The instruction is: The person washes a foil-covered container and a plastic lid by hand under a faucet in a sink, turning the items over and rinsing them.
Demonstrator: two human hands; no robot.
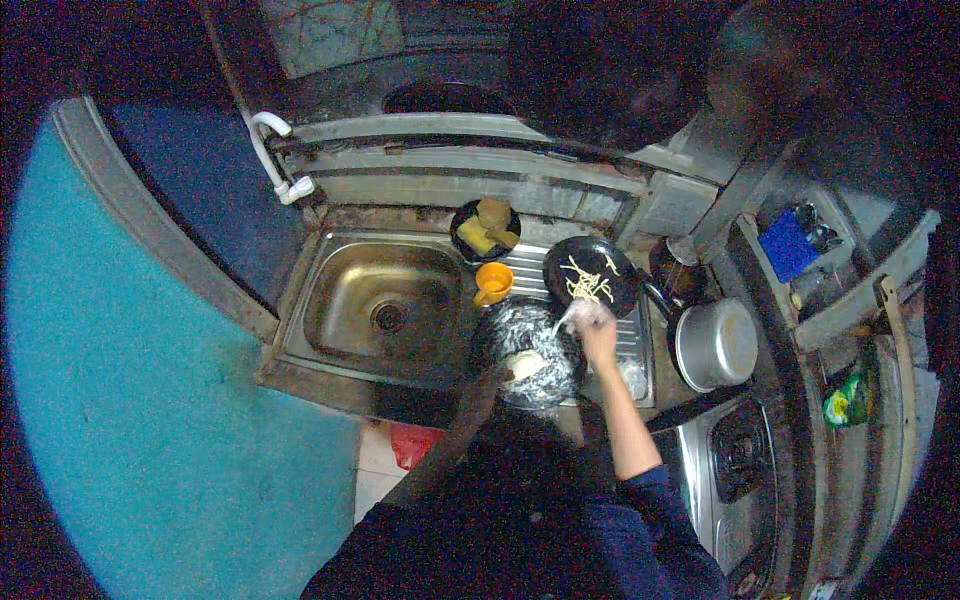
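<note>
A dark round plate or pan (491,337), streaked with white flour, lies before me beside the sink, with a lump of pale dough (526,365) on it. In deep shadow at the left edge of the dough, my left hand (502,375) seems to touch it; its fingers are unclear. Floury at the fingertips, my right hand (592,322) pinches a thin pale strip (559,322), apparently dough, at the near edge of a black frying pan (559,259). Several loose strips (589,287) lie in that pan.
Left is a steel sink (382,300). An orange mug (494,282) and a dark bowl (457,240) with a yellow sponge or cloth (476,235) stand behind the floury surface. Right are an aluminium pot (716,345) and a gas stove (739,457). A white tap (271,157) rises behind the sink.
</note>
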